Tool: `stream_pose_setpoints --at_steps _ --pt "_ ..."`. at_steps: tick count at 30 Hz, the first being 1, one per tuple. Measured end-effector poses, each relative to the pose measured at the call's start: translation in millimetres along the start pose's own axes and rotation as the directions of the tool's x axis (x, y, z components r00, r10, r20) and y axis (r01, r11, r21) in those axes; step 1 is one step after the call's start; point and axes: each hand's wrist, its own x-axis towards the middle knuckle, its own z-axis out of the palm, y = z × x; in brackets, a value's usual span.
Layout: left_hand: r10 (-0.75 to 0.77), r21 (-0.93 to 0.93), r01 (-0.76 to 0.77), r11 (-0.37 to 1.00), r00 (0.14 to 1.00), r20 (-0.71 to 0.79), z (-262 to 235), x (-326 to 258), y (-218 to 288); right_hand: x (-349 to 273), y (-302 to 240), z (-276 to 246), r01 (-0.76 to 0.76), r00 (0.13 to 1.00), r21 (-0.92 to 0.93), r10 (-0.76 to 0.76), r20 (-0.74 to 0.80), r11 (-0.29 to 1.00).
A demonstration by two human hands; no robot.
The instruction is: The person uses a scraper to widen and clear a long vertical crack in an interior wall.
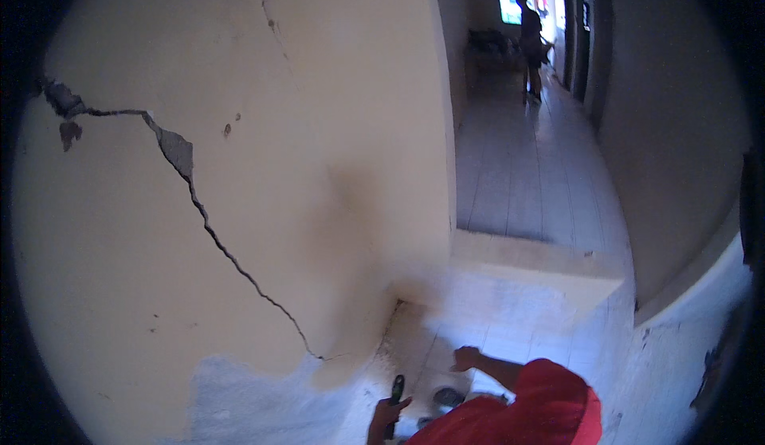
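A cracked cream wall (239, 166) fills the left of the view, with a jagged crack (207, 222) running down from the upper left toward the floor and a pale, scraped patch (247, 405) at its foot.

Low in the frame, just right of that patch, the left hand (384, 417) is closed round a slim dark tool (396, 388). The fingers wrap the lower end, so the grip looks firm — likely held this way to keep the working end free. The tool's long axis stands close to upright, tilted slightly right, its upper end pointing up toward the base of the wall. What kind of tool it is I cannot tell; it is small and dim.

Further right the right hand (464, 358) hovers above the whitish floor (510, 317), fingers curled loosely inward. Whether it holds anything I cannot tell. Below it lies a small dark round thing (449, 397) on the floor, and a red garment (534, 409) crowds the lower edge.

Far off, up the corridor (526, 166), another person (531, 43) stands near a bright doorway.
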Motion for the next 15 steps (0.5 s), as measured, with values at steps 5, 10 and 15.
stream_pose_setpoints --at_steps 5,10,15 --pt "0.086 -0.179 -0.074 0.981 0.995 0.055 21.1 -0.9 -23.1 -88.5 0.7 -3.5 -0.055 0.983 0.052 0.045 0.176 0.997" --pt "0.141 -0.241 -0.128 0.962 0.989 0.040 12.5 -16.6 26.9 -81.5 9.8 32.4 0.021 0.983 0.144 -0.047 0.179 0.989" --pt "0.131 -0.269 -0.119 0.956 0.991 0.026 11.7 -35.1 53.6 -60.2 21.6 18.1 0.065 0.983 0.193 -0.096 0.154 0.979"
